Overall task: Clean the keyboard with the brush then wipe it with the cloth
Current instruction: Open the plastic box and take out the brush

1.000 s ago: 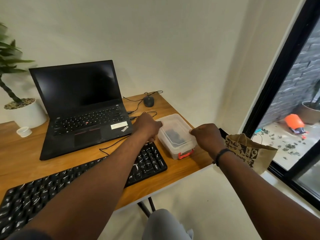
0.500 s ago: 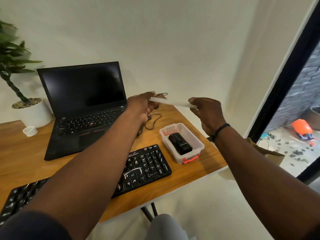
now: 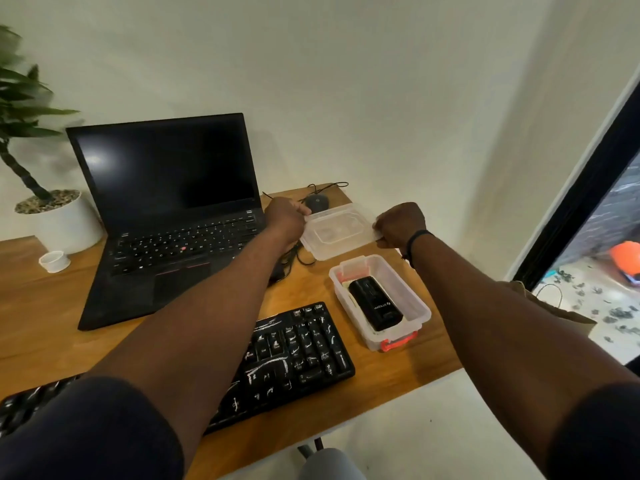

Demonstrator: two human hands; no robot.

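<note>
A black keyboard (image 3: 298, 355) smeared with white marks lies along the desk's front edge, partly hidden by my left arm. To its right stands an uncovered clear plastic box (image 3: 420, 311) with an orange latch, holding a black oblong case (image 3: 375, 303) over something pale. Behind the box, my left hand (image 3: 285, 220) and my right hand (image 3: 400, 225) each grip one end of the clear lid (image 3: 334, 233), low over the desk's back right corner. No brush or cloth is plainly visible.
An open black laptop (image 3: 166, 216) sits behind the keyboard on the wooden desk (image 3: 52, 327). A black mouse (image 3: 317, 202) with loose cable lies behind the lid. A potted plant (image 3: 59, 220) and small white cup (image 3: 54, 261) stand far left. A paper bag (image 3: 554, 306) hangs off the right edge.
Both hands lifted the lid off the clear box, raised it, then carried it back and down toward the desk corner behind the box. The box now stands uncovered.
</note>
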